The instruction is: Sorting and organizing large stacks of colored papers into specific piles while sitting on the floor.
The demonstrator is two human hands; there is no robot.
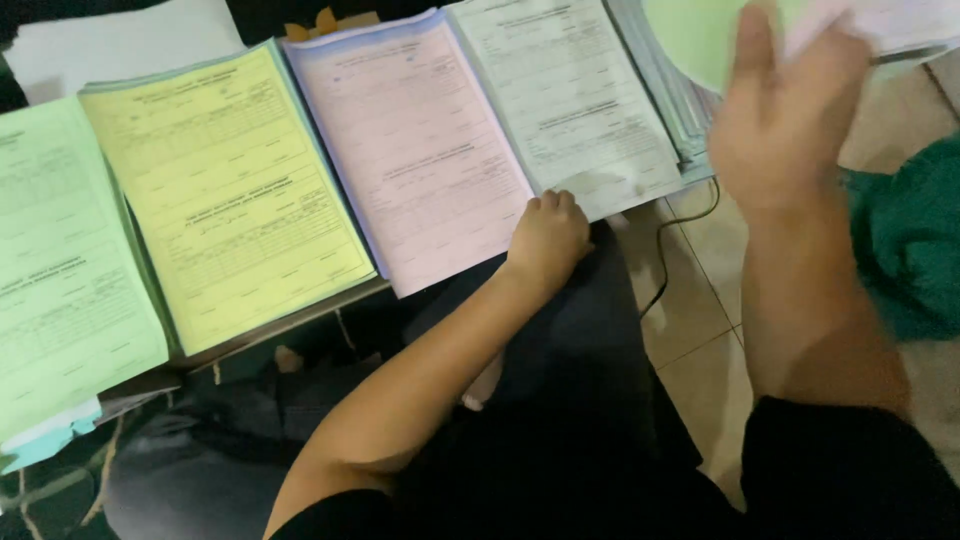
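Nearest to the camera, the person's dark lap fills the bottom of the view, and both forearms reach out from it. At the low table's front edge the left hand is clenched, its knuckles resting on the near border of the white stack and just beside the pink stack. The pink stack overhangs the table edge toward the lap, so a push from this fist could probably slide its top sheets off. To the right, the right hand is raised and blurred; it grasps a pale green sheet together with white paper above the far corner of the table. Loose sheets held this way could slip or bend. A thin cable hangs down beside the table onto the tiled floor; an arm could catch it. Farther left lie the yellow stack and the green stack, side by side with almost no gap. Open room exists only above the floor at right.
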